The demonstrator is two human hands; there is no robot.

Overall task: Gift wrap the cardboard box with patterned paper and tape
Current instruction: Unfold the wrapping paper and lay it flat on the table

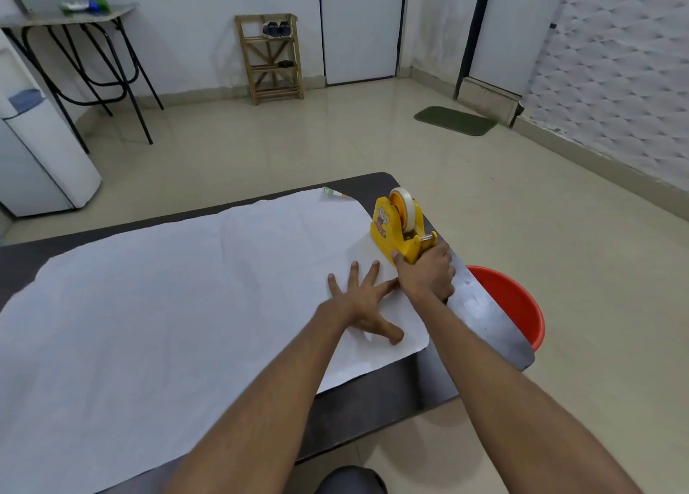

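Observation:
A large sheet of wrapping paper (179, 307) lies white side up over the dark table (373, 411); a bit of its pattern shows at the folded far corner (332, 192). My left hand (363, 303) presses flat on the paper near its right edge, fingers spread. My right hand (427, 275) grips the near end of a yellow tape dispenser (400, 229) that stands on the table's right side and holds a roll of clear tape (404, 208). No cardboard box is in view.
An orange bucket (514, 303) stands on the floor just right of the table edge. Farther off are a wooden shoe rack (270, 59), a folding table (74, 20), a white appliance (41, 158) at left and a green mat (455, 120).

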